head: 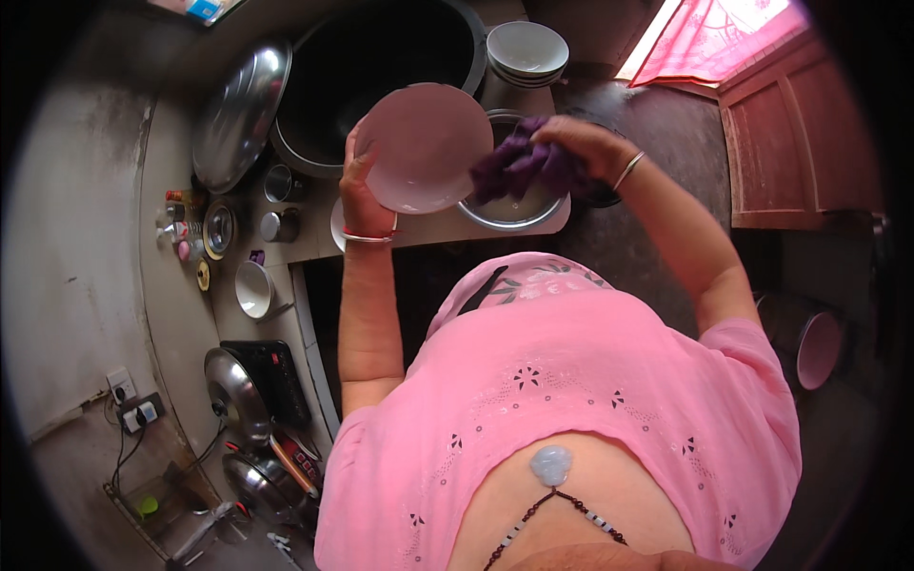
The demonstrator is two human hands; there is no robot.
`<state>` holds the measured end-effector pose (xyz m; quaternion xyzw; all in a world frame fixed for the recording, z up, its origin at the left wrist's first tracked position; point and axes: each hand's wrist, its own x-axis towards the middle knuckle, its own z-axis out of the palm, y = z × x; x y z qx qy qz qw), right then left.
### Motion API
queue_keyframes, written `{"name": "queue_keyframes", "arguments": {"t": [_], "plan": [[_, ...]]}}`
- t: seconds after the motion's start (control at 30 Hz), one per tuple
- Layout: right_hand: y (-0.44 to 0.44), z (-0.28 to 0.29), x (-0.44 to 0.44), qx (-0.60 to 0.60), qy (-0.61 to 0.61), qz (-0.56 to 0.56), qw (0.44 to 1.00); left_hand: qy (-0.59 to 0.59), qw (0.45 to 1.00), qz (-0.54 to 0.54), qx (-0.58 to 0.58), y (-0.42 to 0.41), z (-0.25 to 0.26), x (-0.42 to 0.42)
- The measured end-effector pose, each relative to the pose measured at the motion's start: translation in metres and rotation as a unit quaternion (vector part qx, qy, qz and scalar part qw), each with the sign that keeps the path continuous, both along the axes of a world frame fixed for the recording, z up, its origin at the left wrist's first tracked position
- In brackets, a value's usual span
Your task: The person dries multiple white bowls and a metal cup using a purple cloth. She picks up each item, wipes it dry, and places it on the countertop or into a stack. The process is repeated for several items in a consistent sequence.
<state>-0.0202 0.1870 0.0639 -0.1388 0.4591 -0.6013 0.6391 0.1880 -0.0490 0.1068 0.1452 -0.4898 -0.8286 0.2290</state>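
My left hand (363, 182) grips a white plate (428, 146) by its left edge, tilted up above the counter. In my right hand (582, 146) is a bunched purple cloth (518, 164), just right of the plate's rim. Below the cloth stands a metal basin (510, 223) with cloudy liquid in it, partly hidden by the cloth and plate. Another white dish (339, 225) lies on the counter behind my left wrist, mostly covered.
A large dark wok (385, 50) is set in the counter, its metal lid (243, 114) leaning at the left. Stacked white bowls (528, 50) stand at the back right. Several jars (178, 232), a metal cup (280, 183), a white bowl (254, 289) and lidded pots (239, 396) line the left side.
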Motion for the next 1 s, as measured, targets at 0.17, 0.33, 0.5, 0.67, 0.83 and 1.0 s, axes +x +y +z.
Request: {"name": "queue_keyframes", "arguments": {"t": [0.17,0.33,0.5,0.67,0.83,1.0], "plan": [[-0.037,0.074,-0.020,0.025,0.259,-0.031,0.965,-0.103,0.978,-0.137,-0.116,0.002,0.008,-0.012],[-0.082,0.110,0.020,-0.066,0.608,0.299,0.733,-0.137,0.949,-0.191,-0.212,0.011,0.013,-0.032],[-0.067,0.111,0.028,-0.044,0.520,0.172,0.836,-0.059,0.992,-0.104,-0.036,0.005,0.016,-0.009],[-0.074,0.061,0.049,-0.091,0.227,-0.063,0.968,0.030,0.991,0.089,0.094,0.022,-0.007,0.003],[-0.089,0.023,0.094,-0.112,0.010,-0.215,0.970,0.016,0.971,0.203,0.128,0.057,-0.040,-0.012],[-0.104,0.024,0.116,-0.098,-0.037,-0.213,0.971,-0.021,0.973,0.210,-0.090,0.058,-0.065,-0.017]]}}
